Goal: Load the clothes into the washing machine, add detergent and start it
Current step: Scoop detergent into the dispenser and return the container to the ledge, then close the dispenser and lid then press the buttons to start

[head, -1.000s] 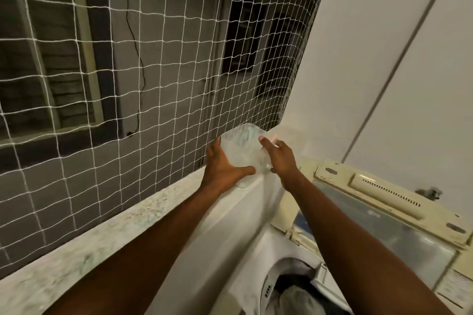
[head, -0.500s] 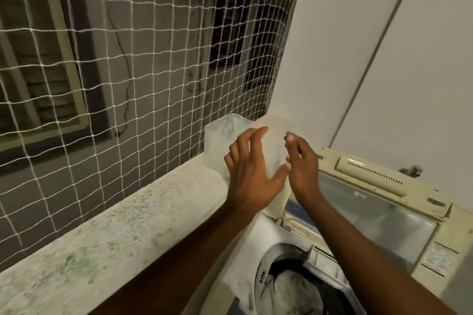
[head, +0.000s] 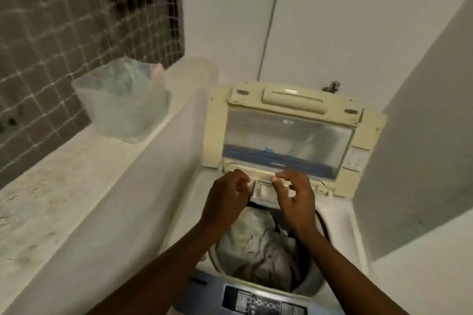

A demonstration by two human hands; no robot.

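Observation:
The top-loading washing machine (head: 340, 215) stands with its cream lid (head: 216, 125) raised against the wall. Grey clothes (head: 256, 245) fill the drum. At the back rim of the opening sits a small detergent drawer (head: 263, 190). My left hand (head: 226, 202) hovers at the drawer's left edge with its fingers curled in and nothing visible in them. My right hand (head: 294, 199) is just right of the drawer, fingers apart, holding nothing. A translucent plastic container (head: 122, 107) stands on the ledge to the left, apart from both hands.
A speckled stone ledge (head: 51, 186) runs along the left, with netting (head: 76, 7) over dark tiles behind it. The blue control panel (head: 256, 302) is at the machine's near edge. A tap (head: 332, 84) sticks out of the white wall behind the lid.
Both hands have let go of the plastic container, which now rests on the ledge. They have dropped down to the drawer at the back of the drum opening. My view has tilted down.

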